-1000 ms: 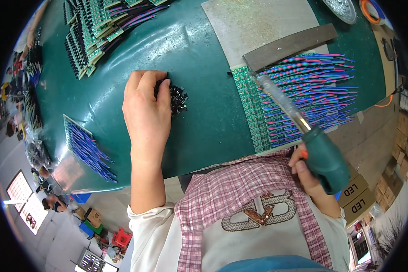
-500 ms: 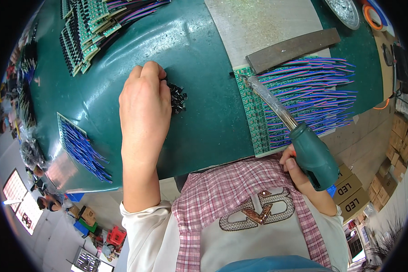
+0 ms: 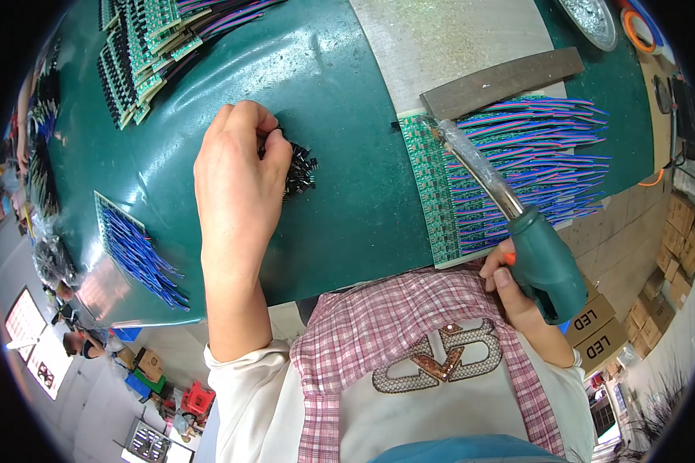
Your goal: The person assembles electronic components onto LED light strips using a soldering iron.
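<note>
My left hand (image 3: 238,158) is over a small pile of black connectors with metal pins (image 3: 300,171), thumb and forefinger close together in a pinch; whatever lies between the tips is too small to make out. In my right hand (image 3: 506,276) is a green-handled soldering iron (image 3: 547,258), its metal shaft slanting up and left. The iron's tip hangs over a panel of green circuit boards (image 3: 428,185). Blue, pink and black wires (image 3: 525,166) run from that panel toward the right. A dark curved bar (image 3: 506,81) lies across the panel's far edge.
Stacked circuit boards with wires (image 3: 150,58) lie at the far left. Nearer sits another board with blue wires (image 3: 135,251). A pale grey sheet (image 3: 448,42) extends behind the bar, with a metal dish (image 3: 591,23) at far right. Cardboard boxes (image 3: 598,339) stand below the table.
The soldering iron has shifted slightly right, its tip moving along the panel. My left hand has drawn a little to the left, its thumb now more visible beside the connector pile.
</note>
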The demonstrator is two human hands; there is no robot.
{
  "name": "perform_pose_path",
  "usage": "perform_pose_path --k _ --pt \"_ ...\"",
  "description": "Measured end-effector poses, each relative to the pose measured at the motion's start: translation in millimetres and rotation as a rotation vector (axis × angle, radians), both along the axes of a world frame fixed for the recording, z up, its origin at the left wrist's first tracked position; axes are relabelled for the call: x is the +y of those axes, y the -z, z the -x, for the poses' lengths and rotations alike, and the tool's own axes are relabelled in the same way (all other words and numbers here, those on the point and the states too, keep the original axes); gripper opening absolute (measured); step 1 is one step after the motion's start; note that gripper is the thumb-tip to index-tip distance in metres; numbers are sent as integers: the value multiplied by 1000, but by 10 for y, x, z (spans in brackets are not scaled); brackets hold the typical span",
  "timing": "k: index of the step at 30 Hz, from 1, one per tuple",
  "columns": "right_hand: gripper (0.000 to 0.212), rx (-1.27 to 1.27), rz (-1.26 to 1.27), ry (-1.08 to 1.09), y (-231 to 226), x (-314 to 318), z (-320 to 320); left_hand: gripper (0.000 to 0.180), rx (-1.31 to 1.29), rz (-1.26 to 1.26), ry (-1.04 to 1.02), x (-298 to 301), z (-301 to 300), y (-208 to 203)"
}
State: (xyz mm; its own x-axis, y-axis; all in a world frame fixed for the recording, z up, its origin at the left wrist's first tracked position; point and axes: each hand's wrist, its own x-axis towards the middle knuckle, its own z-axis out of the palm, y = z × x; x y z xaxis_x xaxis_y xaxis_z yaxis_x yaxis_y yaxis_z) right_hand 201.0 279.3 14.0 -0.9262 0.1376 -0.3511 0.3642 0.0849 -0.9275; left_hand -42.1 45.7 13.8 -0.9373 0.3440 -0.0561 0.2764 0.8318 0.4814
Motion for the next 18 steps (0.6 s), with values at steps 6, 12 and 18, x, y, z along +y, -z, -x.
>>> perform_pose_path --k 6,12,18 --pt "34 -12 -10 25 -21 -33 6 9 -272 -406 -126 -2 -144 -130" --pt "32 33 133 29 -175 -29 198 19 -992 -1130 -20 198 -585 -78" --pt "36 -19 410 252 -267 -198 405 16 -507 -987 336 405 -852 -41"
